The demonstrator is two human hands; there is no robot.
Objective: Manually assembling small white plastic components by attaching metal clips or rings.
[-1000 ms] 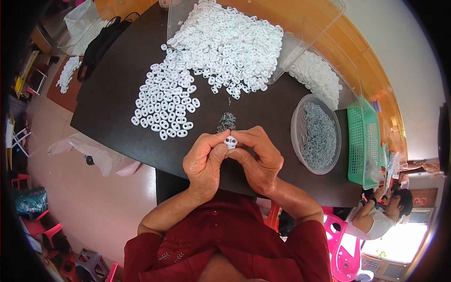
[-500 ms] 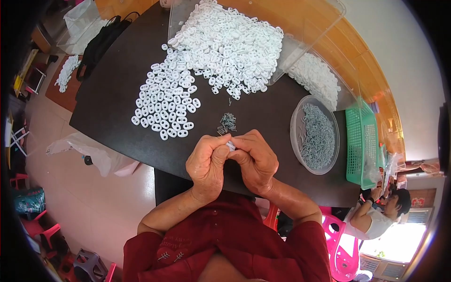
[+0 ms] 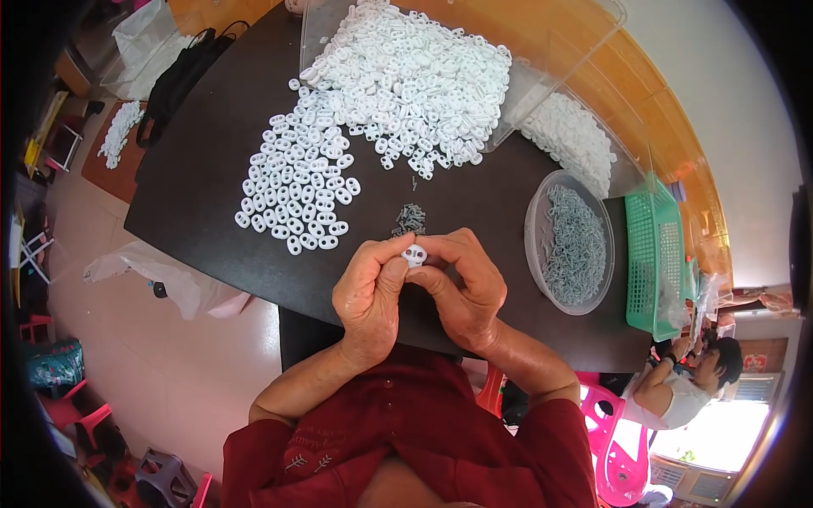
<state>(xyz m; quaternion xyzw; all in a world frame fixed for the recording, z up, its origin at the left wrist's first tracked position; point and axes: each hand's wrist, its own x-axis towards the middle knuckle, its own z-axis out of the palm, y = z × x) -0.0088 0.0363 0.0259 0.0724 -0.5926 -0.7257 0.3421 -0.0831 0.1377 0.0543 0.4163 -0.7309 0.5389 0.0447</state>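
Note:
Both hands meet over the near edge of the dark table [image 3: 212, 195]. My left hand [image 3: 370, 292] and my right hand [image 3: 464, 284] pinch one small white plastic piece [image 3: 413, 254] with two holes between their fingertips. Just beyond the fingers lies a small heap of grey metal bits [image 3: 410, 219]. A flat spread of the same white pieces [image 3: 296, 186] lies to the left of it, and a large pile of white pieces [image 3: 415, 76] lies farther back.
A clear round bowl [image 3: 537, 245] of grey metal bits stands at the right, a green basket [image 3: 656, 254] beyond it. A clear bin [image 3: 584, 34] sits at the back. Another person [image 3: 686, 385] sits at lower right. A plastic bag [image 3: 169, 275] hangs off the table's left edge.
The white piece showed between the fingers, was then covered by them, and now shows again, turned so its two holes face up. The hands stayed in place.

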